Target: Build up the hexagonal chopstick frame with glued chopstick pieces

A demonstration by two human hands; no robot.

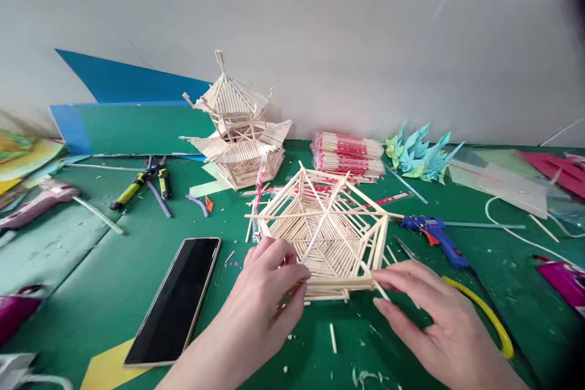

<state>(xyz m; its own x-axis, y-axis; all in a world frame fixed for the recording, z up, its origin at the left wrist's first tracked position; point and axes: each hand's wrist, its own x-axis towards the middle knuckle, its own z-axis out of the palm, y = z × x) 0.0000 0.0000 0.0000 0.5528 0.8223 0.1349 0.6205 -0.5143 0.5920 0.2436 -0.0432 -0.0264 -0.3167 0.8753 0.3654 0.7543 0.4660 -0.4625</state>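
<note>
A hexagonal frame of thin wooden sticks [326, 228] lies on the green mat [114, 274] in front of me. My left hand [265, 289] grips its near left corner, fingers curled round the stacked sticks. My right hand [425, 311] pinches a stick at the near right corner between thumb and forefinger. A finished stick pagoda [237, 134] stands behind the frame.
A black phone [176, 298] lies left of my hands. A blue glue gun [434, 234] and a yellow-handled tool [489, 317] sit to the right. Wrapped stick bundles [347, 155], paper cranes [420, 155] and cutters [141, 183] lie further back. A white wall closes the rear.
</note>
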